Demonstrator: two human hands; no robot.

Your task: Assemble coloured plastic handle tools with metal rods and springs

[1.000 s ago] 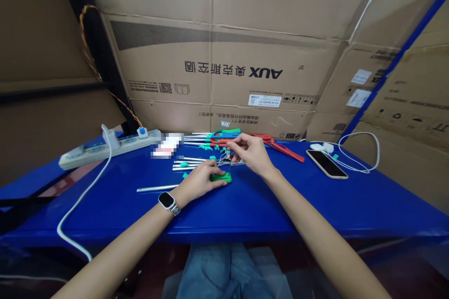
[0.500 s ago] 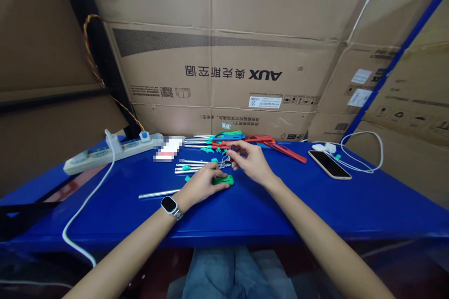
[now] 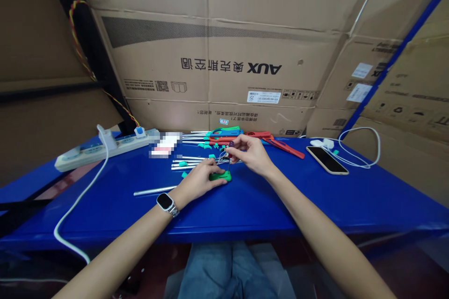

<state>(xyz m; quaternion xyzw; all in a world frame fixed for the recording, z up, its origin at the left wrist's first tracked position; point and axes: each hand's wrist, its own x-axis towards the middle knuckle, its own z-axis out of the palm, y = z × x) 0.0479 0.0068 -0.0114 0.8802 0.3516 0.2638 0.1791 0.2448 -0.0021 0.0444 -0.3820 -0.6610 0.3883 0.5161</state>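
My left hand (image 3: 200,176) presses a green lighter handle (image 3: 224,176) flat against the blue table. Its far end is hidden under my fingers. In my right hand (image 3: 253,154) is a small screwdriver (image 3: 231,145) with a dark red handle, pinched between thumb and fingers. It stands upright, its thin shaft pointing down to the right end of the green handle. Behind my hands lie several metal tubes (image 3: 185,159), loose white wires (image 3: 221,156) and small teal pieces (image 3: 204,145). One longer metal tube (image 3: 150,191) rests left of my left hand.
Red, blue and green long lighters (image 3: 224,133) lie along the back by the cardboard wall (image 3: 157,56). A power strip (image 3: 105,149) with a white cable is at the left. A phone (image 3: 327,160), white charger and looped cable (image 3: 377,149) lie at the right of the blue table (image 3: 315,210).
The camera view has shifted slightly, so the scene sits a little further left and higher. Both hands keep their hold on the lighter handle and screwdriver.
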